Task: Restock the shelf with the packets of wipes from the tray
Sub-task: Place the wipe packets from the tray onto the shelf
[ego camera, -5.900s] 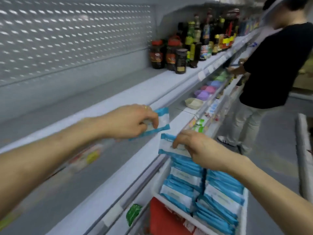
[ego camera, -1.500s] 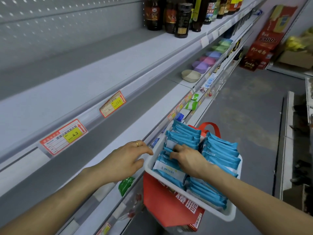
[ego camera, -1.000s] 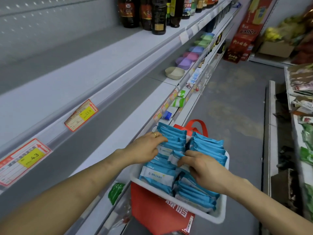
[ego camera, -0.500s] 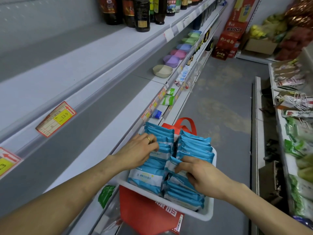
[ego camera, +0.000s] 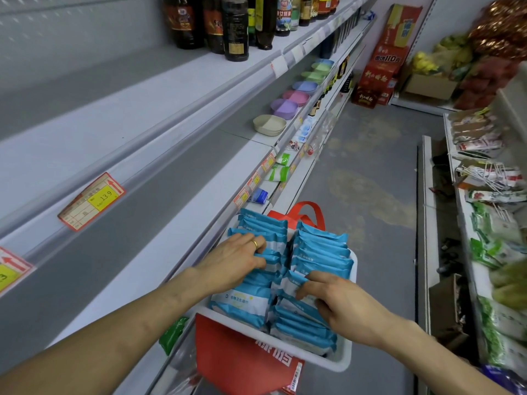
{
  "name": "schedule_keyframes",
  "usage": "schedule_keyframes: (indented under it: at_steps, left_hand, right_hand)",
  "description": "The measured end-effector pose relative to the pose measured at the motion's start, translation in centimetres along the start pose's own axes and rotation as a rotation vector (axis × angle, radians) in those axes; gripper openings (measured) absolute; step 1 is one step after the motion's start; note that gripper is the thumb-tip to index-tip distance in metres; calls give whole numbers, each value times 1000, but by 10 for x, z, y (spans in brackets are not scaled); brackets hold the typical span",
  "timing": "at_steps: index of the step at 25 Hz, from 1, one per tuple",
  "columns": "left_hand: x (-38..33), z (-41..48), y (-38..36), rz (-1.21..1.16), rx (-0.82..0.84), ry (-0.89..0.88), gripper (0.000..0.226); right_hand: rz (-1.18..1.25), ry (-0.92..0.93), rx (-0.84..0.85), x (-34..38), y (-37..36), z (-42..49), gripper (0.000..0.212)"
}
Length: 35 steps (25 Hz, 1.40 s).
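The grey shelf (ego camera: 171, 249) lies well to the left of the left fingers, and its price label (ego camera: 92, 201) sits further left on the rail above. The left hand (ego camera: 233, 262) reaches into the white tray (ego camera: 340, 363). Its fingers (ego camera: 258, 249) are curled over the top edges of the left row of wipe packets (ego camera: 242, 302), with the thumb tucked under them. It seems to pinch a few packets together, though I cannot tell how many.

Just to the right of those fingers stands the right row of wipe packets (ego camera: 322, 252), on edge and leaning. Nearer the camera, the right hand (ego camera: 345, 307) lays its forefinger along one raised packet (ego camera: 292, 280). Its other fingers curl down behind the packet and grip it near its top.

These look like soft film pouches, probably light, pliable and a little glossy. A pinch on the thin top seam alone would likely let the body sag or slide. The safer hold is across the thickness just below the seam, thumb on one face and fingers on the other. Several packets squeezed face to face should carry as one block, but a loose squeeze could let the middle ones slip out.
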State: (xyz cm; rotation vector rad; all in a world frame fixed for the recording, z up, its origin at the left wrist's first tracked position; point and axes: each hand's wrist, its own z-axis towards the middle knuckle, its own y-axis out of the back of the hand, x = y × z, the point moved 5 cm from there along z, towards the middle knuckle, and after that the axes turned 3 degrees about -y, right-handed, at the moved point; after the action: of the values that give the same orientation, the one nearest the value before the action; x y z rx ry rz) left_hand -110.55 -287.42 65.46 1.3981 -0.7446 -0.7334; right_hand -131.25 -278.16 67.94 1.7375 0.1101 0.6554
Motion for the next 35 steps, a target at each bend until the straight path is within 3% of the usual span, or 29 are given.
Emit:
schedule_keyframes:
  at_steps: [4, 10, 14, 18, 21, 27, 35]
  left_hand:
    - [3, 1, -4, -24, -5, 60, 44]
    - [-5, 5, -15, -91, 97, 31, 41]
    - [-12, 8, -19, -68, 151, -7, 27]
    - [-7, 3, -1, -88, 213, 23, 41]
    - [8, -14, 42, -162, 213, 108, 44]
    - [49, -89, 177, -144, 55, 269, 37]
    - [47, -301, 353, -108, -164, 574, 28]
  right_hand:
    - [6, -15, -7, -3, -1, -9, 47]
    - [8, -23, -5, -9, -2, -17, 48]
    - [14, -9, -13, -6, 4, -19, 47]
    - [10, 27, -17, -2, 18, -6, 48]
    - [-10, 74, -25, 12, 36, 20, 50]
    - [-31, 263, -24, 82, 93, 89, 48]
    - [72, 661, 9, 282, 178, 150, 41]
